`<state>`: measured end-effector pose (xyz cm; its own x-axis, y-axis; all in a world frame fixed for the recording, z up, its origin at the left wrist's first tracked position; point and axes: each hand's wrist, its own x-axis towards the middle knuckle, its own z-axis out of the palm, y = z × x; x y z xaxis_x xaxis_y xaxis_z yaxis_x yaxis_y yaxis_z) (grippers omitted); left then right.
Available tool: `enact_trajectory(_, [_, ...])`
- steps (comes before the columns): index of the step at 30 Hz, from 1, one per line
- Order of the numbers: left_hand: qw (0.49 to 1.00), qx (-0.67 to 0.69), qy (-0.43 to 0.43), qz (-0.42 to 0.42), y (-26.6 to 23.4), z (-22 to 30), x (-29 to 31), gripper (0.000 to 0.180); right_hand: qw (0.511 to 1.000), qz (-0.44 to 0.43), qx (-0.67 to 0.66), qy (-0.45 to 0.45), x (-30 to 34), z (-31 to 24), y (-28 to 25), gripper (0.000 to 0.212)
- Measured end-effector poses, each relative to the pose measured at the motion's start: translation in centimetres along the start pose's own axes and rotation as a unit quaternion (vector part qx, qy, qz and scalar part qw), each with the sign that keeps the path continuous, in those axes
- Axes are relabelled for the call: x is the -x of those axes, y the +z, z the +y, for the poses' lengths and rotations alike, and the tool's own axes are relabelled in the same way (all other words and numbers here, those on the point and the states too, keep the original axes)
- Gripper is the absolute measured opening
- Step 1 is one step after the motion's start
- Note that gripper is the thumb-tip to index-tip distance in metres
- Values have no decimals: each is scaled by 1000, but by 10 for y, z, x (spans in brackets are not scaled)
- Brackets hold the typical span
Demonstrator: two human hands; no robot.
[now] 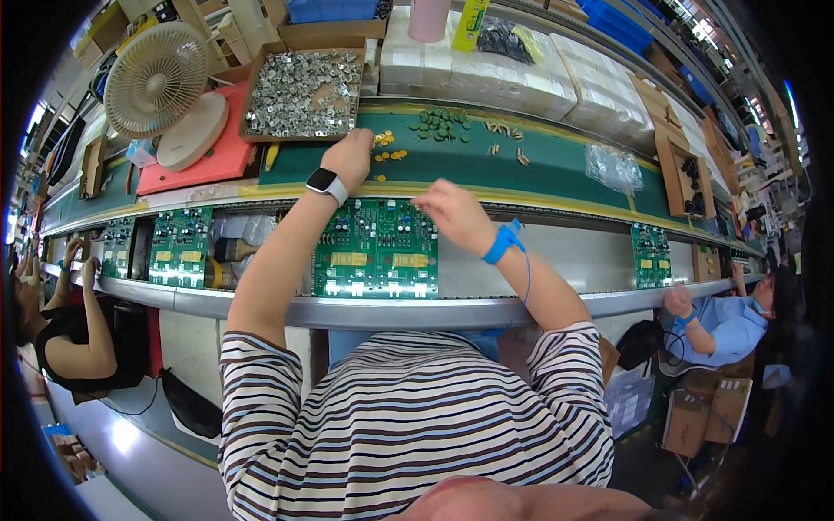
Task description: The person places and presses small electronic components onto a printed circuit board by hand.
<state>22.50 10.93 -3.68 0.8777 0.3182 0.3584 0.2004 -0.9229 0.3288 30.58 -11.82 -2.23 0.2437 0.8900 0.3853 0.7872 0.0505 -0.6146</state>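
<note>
A green circuit board (375, 252) with yellow, black and white parts on it lies on the line in front of me. My left hand (349, 158), wearing a watch, reaches beyond it to small yellow disc-shaped components (393, 154) on the green strip. Its fingers are drawn together at these discs; whatever they pinch is hidden. Over the board's far right corner is my right hand (453, 213), with a blue wrist strap (505, 242) and cord. Its fingertips are pinched together, and anything between them is too small to name.
Dark green discs (440, 124) and small tan cylindrical parts (504, 132) lie farther right. A box of metal pieces (304, 93) and a fan (156, 80) stand at far left. Other boards (180, 247) sit along the metal rail (521, 310). People sit at both sides.
</note>
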Motion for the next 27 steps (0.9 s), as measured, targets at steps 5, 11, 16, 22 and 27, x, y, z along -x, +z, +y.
enact_trajectory(5, [988,137,-37,67,-27,27,29,9,999,-27,-26,40,36,-17,11,7])
enact_trajectory(11, [951,261,-118,117,-39,28,70,19,999,-13,16,29,38,-17,13,7])
enact_trajectory(16, [950,261,-120,122,-35,20,81,15,998,-1,31,56,39,-16,9,4])
enact_trajectory(22, [954,265,-98,104,-40,22,81,11,995,3,70,66,40,-14,16,3])
enact_trajectory(27, [960,248,-82,96,-37,21,83,10,994,21,90,62,42,-14,20,4])
